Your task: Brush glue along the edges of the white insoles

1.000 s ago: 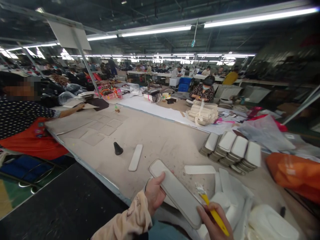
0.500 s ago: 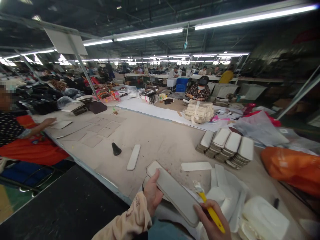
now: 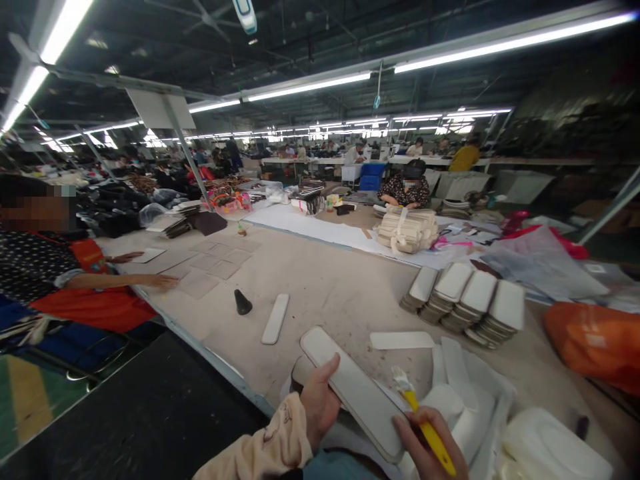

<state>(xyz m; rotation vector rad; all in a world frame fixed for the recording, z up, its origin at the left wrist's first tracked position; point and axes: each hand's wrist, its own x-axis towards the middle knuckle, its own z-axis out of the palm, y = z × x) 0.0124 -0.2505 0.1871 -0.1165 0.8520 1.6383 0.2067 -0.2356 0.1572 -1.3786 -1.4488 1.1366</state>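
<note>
A long pale panel with rounded ends and a darker edge (image 3: 353, 390) slants between my two hands. My left hand (image 3: 323, 400) grips its left side, thumb lying on the top face. At the panel's near end, my right hand (image 3: 430, 443) is closed around a yellow-handled brush (image 3: 411, 400) and its thumb also presses on the panel. White bristles point away from me. Beyond the panel, a similar narrow strip (image 3: 275, 319) and a black cone-shaped piece (image 3: 243, 303) rest on the table. A white strip (image 3: 402, 341) lies to the right.
Stacks of pale panels (image 3: 473, 293) stand on the right of the table (image 3: 320, 273). Loose white pieces (image 3: 453, 393), a whitish plastic container (image 3: 555, 443) and an orange bag (image 3: 595, 343) are nearer right. A co-worker's hand (image 3: 163, 281) lies on flat sheets at left.
The view has turned slightly left, so most things sit further right. My hands keep their hold on the panel and brush. The co-worker at left has reached further over the table.
</note>
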